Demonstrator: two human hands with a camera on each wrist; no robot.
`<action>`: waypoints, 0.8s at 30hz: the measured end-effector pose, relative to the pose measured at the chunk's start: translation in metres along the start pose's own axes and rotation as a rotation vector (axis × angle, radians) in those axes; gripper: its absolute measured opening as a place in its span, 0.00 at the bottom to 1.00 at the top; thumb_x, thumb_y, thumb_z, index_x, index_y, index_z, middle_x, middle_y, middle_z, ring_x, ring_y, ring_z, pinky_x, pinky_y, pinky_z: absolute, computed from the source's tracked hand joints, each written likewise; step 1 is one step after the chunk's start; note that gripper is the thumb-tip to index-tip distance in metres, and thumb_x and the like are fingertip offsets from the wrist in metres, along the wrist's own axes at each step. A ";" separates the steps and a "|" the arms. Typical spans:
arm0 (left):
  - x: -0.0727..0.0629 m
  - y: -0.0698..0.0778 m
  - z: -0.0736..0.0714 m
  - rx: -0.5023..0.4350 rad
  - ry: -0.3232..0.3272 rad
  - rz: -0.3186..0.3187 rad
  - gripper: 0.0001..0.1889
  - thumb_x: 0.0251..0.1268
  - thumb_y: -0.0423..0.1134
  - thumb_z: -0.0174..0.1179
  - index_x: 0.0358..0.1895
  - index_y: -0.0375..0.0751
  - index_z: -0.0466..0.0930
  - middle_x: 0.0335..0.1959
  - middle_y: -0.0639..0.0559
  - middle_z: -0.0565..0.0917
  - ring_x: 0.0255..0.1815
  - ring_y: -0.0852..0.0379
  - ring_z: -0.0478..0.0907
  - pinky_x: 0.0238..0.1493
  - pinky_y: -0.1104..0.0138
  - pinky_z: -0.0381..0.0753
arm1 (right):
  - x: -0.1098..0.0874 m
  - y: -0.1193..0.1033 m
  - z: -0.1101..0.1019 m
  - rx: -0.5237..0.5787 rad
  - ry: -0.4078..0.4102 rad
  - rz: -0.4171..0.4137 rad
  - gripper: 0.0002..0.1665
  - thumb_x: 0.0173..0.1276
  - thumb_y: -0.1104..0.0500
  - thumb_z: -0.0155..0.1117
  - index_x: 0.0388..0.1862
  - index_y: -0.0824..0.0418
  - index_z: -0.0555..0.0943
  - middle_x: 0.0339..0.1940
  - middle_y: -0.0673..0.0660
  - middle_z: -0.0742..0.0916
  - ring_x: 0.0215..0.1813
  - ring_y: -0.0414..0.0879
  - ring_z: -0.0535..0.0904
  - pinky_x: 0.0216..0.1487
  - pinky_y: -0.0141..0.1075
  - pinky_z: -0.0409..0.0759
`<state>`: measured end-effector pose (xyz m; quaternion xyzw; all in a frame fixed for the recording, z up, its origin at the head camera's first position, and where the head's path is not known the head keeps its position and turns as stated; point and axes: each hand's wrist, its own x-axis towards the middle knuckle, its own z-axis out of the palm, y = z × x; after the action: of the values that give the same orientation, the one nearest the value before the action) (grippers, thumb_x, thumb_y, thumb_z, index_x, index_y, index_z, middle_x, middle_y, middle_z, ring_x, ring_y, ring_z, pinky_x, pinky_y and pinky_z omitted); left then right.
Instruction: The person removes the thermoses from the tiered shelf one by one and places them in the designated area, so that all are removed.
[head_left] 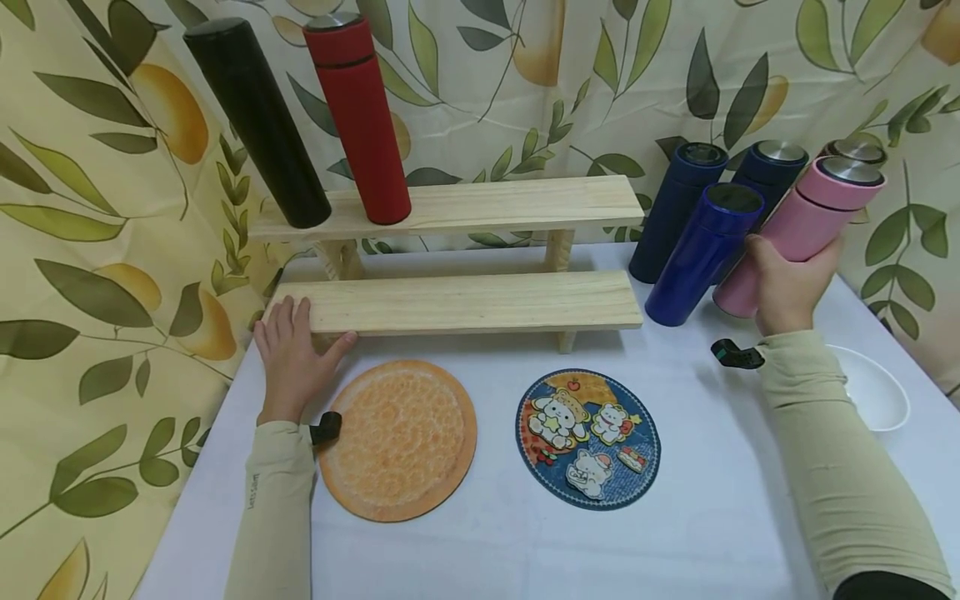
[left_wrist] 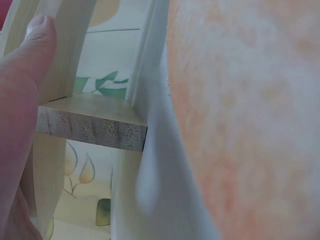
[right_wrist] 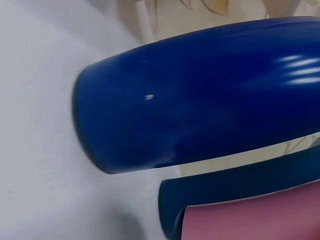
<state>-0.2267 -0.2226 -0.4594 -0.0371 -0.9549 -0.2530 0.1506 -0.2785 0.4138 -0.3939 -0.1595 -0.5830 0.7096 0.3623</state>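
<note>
My right hand grips the lower half of a pink thermos flask, which stands among other flasks at the table's right. Just left of it a bright blue thermos stands upright; in the right wrist view this blue thermos fills the middle and the pink thermos shows at the bottom corner. My left hand rests on the left end of the lower shelf of a wooden two-step rack. In the left wrist view its thumb lies along the wood.
On the upper shelf stand a black thermos and a red thermos. Two navy flasks and one with a brownish lid crowd the right. An orange round mat, a cartoon mat and a white bowl lie in front.
</note>
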 end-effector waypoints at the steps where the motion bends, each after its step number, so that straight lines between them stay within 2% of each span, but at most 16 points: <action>1: 0.000 0.000 0.000 0.001 0.000 -0.001 0.55 0.71 0.67 0.64 0.83 0.28 0.55 0.83 0.26 0.52 0.86 0.32 0.43 0.80 0.39 0.25 | -0.001 0.002 -0.001 -0.012 0.001 0.011 0.46 0.55 0.71 0.72 0.73 0.54 0.68 0.62 0.52 0.78 0.60 0.43 0.75 0.64 0.35 0.69; 9: 0.000 -0.001 0.002 -0.002 0.008 0.000 0.55 0.70 0.67 0.65 0.83 0.28 0.55 0.83 0.27 0.53 0.86 0.32 0.44 0.81 0.40 0.25 | -0.003 0.015 -0.006 -0.096 -0.009 0.014 0.45 0.57 0.68 0.73 0.74 0.53 0.69 0.62 0.50 0.79 0.61 0.42 0.75 0.66 0.33 0.68; 24: 0.000 -0.001 0.002 -0.002 0.009 -0.005 0.55 0.70 0.67 0.64 0.83 0.28 0.55 0.83 0.27 0.53 0.86 0.32 0.44 0.81 0.40 0.25 | -0.007 0.029 -0.005 -0.045 -0.020 0.009 0.45 0.57 0.70 0.73 0.74 0.54 0.68 0.63 0.52 0.79 0.62 0.44 0.76 0.66 0.33 0.69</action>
<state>-0.2274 -0.2225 -0.4612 -0.0338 -0.9541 -0.2546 0.1542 -0.2797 0.4108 -0.4238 -0.1630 -0.6017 0.6995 0.3495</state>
